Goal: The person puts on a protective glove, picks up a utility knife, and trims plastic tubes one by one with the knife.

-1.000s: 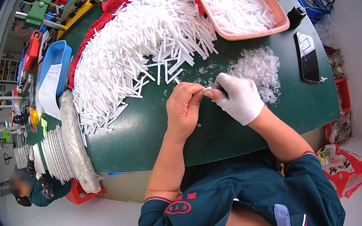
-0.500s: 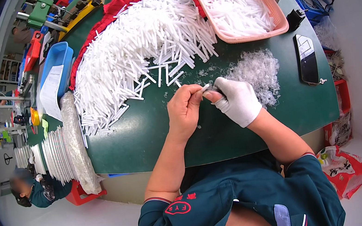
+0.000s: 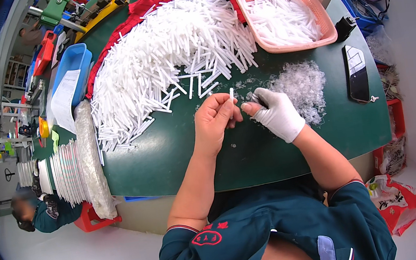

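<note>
Head view: my left hand (image 3: pixel 215 120) pinches one tube (image 3: pixel 231 94) upright between thumb and fingertips, near centre. My gloved right hand (image 3: pixel 280 116) sits just right of it, fingers curled; I cannot tell whether it grips anything. Work appears partway: the far-right basket (image 3: pixel 303 46) holds many, the far-left heap (image 3: pixel 164 55) more. My fingers hide the tube's lower end.

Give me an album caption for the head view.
Bare left hand holds a white stick, part-gloved right hand alongside, near heaped sticks.
</note>
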Demonstrator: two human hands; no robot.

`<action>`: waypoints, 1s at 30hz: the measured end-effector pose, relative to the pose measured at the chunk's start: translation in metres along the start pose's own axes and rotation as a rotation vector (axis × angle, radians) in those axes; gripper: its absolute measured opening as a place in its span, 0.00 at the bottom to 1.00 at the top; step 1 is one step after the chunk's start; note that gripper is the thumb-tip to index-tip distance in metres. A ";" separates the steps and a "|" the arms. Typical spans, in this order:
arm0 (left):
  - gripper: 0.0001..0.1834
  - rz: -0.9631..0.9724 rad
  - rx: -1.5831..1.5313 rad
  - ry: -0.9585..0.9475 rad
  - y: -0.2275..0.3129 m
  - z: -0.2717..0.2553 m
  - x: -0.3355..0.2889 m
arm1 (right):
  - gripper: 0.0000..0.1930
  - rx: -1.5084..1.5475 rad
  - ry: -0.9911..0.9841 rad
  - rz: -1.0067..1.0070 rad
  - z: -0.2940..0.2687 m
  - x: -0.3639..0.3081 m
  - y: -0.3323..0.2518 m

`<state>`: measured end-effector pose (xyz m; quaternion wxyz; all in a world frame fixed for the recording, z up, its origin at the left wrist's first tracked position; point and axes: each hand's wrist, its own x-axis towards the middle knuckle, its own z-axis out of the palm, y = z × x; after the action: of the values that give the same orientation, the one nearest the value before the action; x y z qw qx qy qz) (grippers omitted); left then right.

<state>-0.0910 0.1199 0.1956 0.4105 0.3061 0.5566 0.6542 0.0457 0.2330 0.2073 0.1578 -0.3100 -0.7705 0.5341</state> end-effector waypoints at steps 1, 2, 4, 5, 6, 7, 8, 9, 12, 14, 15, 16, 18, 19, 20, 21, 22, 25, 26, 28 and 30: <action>0.10 -0.082 -0.146 0.007 0.001 -0.001 0.002 | 0.20 0.049 0.003 0.016 0.000 0.002 0.002; 0.10 -0.087 -0.143 0.013 0.002 -0.002 0.003 | 0.20 0.098 0.005 0.035 0.001 0.002 0.003; 0.08 -0.095 -0.289 0.020 0.003 -0.005 0.006 | 0.21 0.128 0.011 0.077 -0.002 0.003 0.001; 0.08 -0.071 -0.305 0.018 0.005 -0.007 0.008 | 0.20 0.143 0.017 0.079 -0.003 0.003 -0.004; 0.08 -0.070 -0.304 0.026 0.006 -0.008 0.008 | 0.20 0.159 0.025 0.081 -0.004 0.002 -0.007; 0.07 -0.060 -0.322 0.033 0.007 -0.009 0.007 | 0.20 0.159 0.017 0.079 -0.003 0.002 -0.008; 0.07 -0.053 -0.339 0.038 0.007 -0.009 0.008 | 0.20 0.132 0.013 0.082 -0.003 0.003 -0.006; 0.07 -0.054 -0.344 0.038 0.006 -0.010 0.009 | 0.20 0.103 0.010 0.085 -0.003 0.003 -0.004; 0.07 -0.065 -0.368 0.066 0.006 -0.011 0.008 | 0.21 0.082 -0.011 0.086 -0.001 0.002 -0.003; 0.07 -0.063 -0.367 0.076 0.006 -0.011 0.007 | 0.21 0.079 -0.016 0.090 0.000 0.001 -0.006; 0.07 -0.063 -0.365 0.085 0.006 -0.011 0.007 | 0.21 0.076 -0.019 0.094 0.000 0.000 -0.007; 0.07 -0.062 -0.365 0.087 0.006 -0.011 0.007 | 0.21 0.075 -0.021 0.093 0.002 0.000 -0.005; 0.07 -0.034 -0.337 0.104 0.005 -0.011 0.008 | 0.21 0.094 -0.050 0.106 0.004 0.001 -0.001; 0.07 -0.033 -0.337 0.104 0.004 -0.010 0.008 | 0.21 0.093 -0.051 0.105 0.005 0.001 -0.001; 0.06 -0.012 -0.336 0.105 0.004 -0.010 0.009 | 0.21 0.094 -0.055 0.091 0.006 0.001 -0.002; 0.05 0.010 -0.334 0.105 0.003 -0.010 0.009 | 0.21 0.095 -0.060 0.077 0.006 0.001 -0.002; 0.05 0.013 -0.334 0.106 0.002 -0.011 0.011 | 0.21 0.094 -0.060 0.074 0.006 0.002 -0.001; 0.04 0.046 -0.321 0.112 -0.001 -0.009 0.015 | 0.21 0.037 -0.080 0.052 0.005 0.004 0.001; 0.03 0.064 -0.308 0.129 0.000 -0.006 0.016 | 0.21 0.020 -0.093 0.062 0.005 0.004 0.000; 0.03 0.098 -0.297 0.133 -0.002 -0.004 0.017 | 0.22 -0.003 -0.090 0.058 0.004 0.003 -0.002; 0.04 0.120 -0.257 0.122 -0.010 -0.009 0.022 | 0.22 -0.013 -0.136 0.059 0.006 0.002 -0.004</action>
<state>-0.1071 0.1350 0.1828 0.3718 0.2433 0.4730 0.7608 0.0396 0.2293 0.2087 0.0874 -0.2965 -0.7735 0.5533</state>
